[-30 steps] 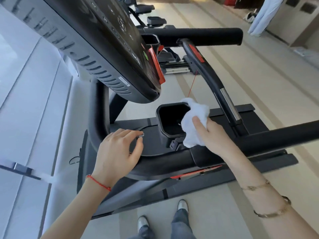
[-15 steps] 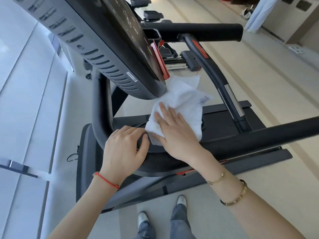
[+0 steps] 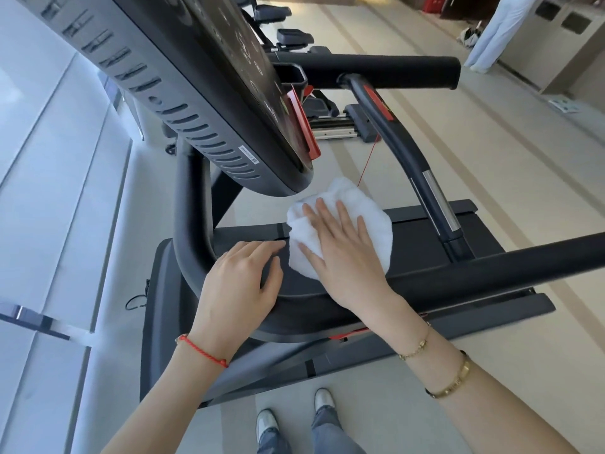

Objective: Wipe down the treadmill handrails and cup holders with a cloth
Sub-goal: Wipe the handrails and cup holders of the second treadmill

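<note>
Under my right grip (image 3: 343, 257), spread flat, the cloth (image 3: 370, 221) covers the near cup holder; my left grip (image 3: 242, 286) rests loosely curled alongside. Handrails (image 3: 491, 267) and far cup holder (image 3: 291, 75) probably remain.

right hand (image 3: 347, 257) flat on white cloth (image 3: 366, 211) over treadmill tray (image 3: 301, 286).

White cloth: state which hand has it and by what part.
Right hand presses flat on the white cloth's middle, not gripping it. Left hand rests empty on the treadmill frame.
</note>
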Demonstrator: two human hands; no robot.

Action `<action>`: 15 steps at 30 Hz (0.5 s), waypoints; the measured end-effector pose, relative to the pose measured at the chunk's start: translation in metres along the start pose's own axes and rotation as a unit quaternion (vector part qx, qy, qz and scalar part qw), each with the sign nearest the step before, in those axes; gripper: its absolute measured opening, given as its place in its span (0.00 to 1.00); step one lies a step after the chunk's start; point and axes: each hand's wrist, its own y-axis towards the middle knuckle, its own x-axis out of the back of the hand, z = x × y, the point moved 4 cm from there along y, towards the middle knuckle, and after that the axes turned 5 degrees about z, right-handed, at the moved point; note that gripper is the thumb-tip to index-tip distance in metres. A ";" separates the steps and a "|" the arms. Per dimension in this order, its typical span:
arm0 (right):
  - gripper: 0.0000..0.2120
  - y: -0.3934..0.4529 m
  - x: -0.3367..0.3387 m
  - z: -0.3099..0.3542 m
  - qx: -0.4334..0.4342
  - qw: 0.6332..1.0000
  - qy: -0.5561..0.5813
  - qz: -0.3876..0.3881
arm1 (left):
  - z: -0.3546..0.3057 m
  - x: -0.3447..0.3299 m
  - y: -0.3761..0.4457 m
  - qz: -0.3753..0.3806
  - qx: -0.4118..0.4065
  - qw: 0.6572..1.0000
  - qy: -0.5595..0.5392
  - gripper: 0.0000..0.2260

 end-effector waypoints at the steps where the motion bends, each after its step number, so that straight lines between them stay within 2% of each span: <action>1: 0.29 0.001 0.002 -0.005 -0.009 1.000 0.020 -0.007 | -0.003 0.000 0.000 -0.005 -0.001 1.000 -0.003 0.11; 4: 0.30 0.012 0.010 -0.026 -0.016 0.998 0.065 -0.010 | -0.014 -0.005 0.004 -0.008 0.004 1.000 -0.004 0.12; 11: 0.26 0.052 0.023 -0.066 -0.008 0.998 0.040 0.040 | -0.033 -0.021 0.015 0.004 0.027 1.000 -0.006 0.14; 15: 0.30 0.044 0.014 -0.085 -0.001 0.992 0.107 0.072 | -0.038 -0.032 0.019 0.017 0.041 0.999 0.012 0.19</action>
